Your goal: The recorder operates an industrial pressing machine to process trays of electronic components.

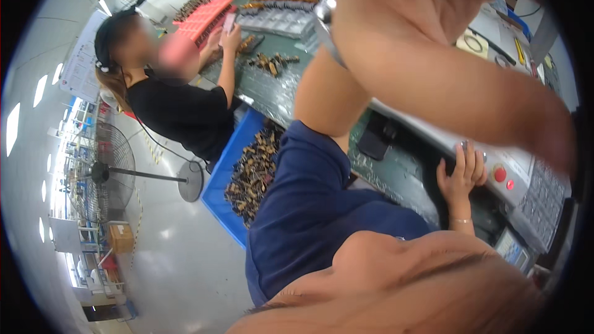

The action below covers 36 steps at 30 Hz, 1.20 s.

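My left hand [427, 18] is raised very close to the camera, large and blurred at the upper right. Its palm is bare and its thumb stretches far to the right, while the other fingers run out of view. A metallic band [329, 31] circles that wrist. Lower down, my right hand [463, 173] rests at the edge of a pale machine [513, 161] with red buttons, thumb apart from loosely bent fingers. Nothing shows in its grasp. On the green worktop [402, 176], to the left of that hand, lies a black phone-like device [376, 138].
A blue bin [216, 192] full of small dark and brassy parts stands left of my body. Beyond it a co-worker [179, 105] holds a small pale object [229, 23]. Red trays [207, 21] and a parts pile [272, 63] lie there. A floor fan [105, 173] stands farther left.
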Motion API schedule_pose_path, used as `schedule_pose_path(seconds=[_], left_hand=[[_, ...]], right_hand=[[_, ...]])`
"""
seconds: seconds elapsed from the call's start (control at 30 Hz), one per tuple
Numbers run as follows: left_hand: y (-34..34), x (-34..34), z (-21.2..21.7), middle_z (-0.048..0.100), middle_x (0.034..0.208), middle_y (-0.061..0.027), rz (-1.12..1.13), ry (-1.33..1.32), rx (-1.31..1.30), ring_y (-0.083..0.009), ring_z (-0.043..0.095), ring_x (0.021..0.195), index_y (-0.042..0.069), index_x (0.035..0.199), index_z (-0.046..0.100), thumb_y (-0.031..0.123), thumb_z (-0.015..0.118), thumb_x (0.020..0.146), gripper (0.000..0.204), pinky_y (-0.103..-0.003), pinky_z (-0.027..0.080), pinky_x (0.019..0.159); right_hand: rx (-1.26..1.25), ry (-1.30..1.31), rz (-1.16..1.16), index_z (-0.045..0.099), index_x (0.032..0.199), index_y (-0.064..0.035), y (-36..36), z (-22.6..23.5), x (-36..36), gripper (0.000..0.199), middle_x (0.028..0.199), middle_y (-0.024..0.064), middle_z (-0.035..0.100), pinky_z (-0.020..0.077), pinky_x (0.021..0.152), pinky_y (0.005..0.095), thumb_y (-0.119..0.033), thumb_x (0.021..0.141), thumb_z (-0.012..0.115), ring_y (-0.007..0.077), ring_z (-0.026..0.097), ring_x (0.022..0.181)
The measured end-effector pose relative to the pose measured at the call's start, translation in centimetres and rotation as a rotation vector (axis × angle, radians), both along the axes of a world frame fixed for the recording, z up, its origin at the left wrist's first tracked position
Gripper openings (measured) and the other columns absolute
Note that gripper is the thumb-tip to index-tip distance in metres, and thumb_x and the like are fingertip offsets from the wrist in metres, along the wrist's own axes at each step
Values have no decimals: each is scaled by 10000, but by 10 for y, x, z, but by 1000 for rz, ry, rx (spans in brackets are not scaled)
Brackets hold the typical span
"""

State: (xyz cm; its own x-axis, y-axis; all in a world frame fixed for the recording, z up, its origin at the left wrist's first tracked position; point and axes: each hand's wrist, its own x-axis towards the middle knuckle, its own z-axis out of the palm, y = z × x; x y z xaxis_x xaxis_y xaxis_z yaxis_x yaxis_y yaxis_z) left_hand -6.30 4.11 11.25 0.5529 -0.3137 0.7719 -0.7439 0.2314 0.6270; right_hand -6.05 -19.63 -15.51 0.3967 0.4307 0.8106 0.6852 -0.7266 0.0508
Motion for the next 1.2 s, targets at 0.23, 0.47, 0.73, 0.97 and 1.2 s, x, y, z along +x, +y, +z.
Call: schedule_pose_path(seconds=[0.23, 0.47, 0.73, 0.97, 1.2], left_hand=[[17, -51, 4, 514, 1178, -51, 115, -28, -29, -195, 533, 1017, 131, 1152, 553, 202, 832, 682, 551, -334, 495, 776], [27, -81, 7, 514, 1195, -34, 279, -142, -70, -192, 511, 1044, 160, 1130, 573, 245, 831, 677, 529, -347, 468, 805], [28, -87, -1, 514, 1215, -15, 323, -163, -178, -189, 486, 1076, 194, 1105, 596, 294, 831, 670, 504, -363, 438, 838], [22, -85, -7, 514, 1232, 2, 285, -187, -204, -186, 464, 1103, 223, 1083, 616, 337, 830, 664, 483, -377, 411, 867], [25, -87, -2, 513, 1249, 19, 217, -141, -187, -183, 442, 1130, 252, 1061, 636, 380, 829, 659, 464, -391, 384, 896]], right_hand=[[-16, 46, 35, 553, 1288, -122, -5, 6, -12, 548, 1404, 95, 495, 211, 1057, 426, -264, 773, 676, 300, 356, 1310], [-62, -38, -11, 564, 1260, -126, -6, 3, -16, 548, 1392, 103, 492, 216, 1037, 460, -325, 759, 666, 310, 365, 1284], [-74, -6, 15, 560, 1254, -118, 5, 9, -9, 550, 1381, 112, 501, 207, 1029, 450, -321, 755, 667, 304, 357, 1282], [-64, -13, -32, 559, 1264, -127, -1, 1, -20, 574, 1398, 107, 487, 200, 1048, 452, -340, 743, 669, 306, 350, 1297], [-142, 185, 0, 561, 1255, -122, -25, -49, 13, 569, 1382, 98, 506, 176, 1068, 439, -330, 738, 672, 297, 352, 1303]])
